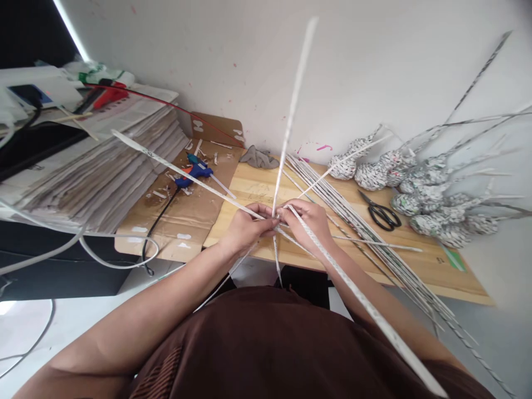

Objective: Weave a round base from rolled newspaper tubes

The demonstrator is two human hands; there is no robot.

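Several long rolled paper strips cross at one point and radiate outward just above the front edge of the wooden table. My left hand pinches the crossing from the left, thumb and fingers pressed together. From the right, my right hand grips the same crossing, its fingertips close to those of my left hand. One strip points up toward the wall, another runs to the upper left, and a thick one passes over my right forearm. The exact weave at the fingertips is partly hidden.
A bundle of paper strips lies at the right beside black scissors. Several woven paper pieces stand by the wall. At left are a blue glue gun on cardboard, stacked newspapers and a grey cloth.
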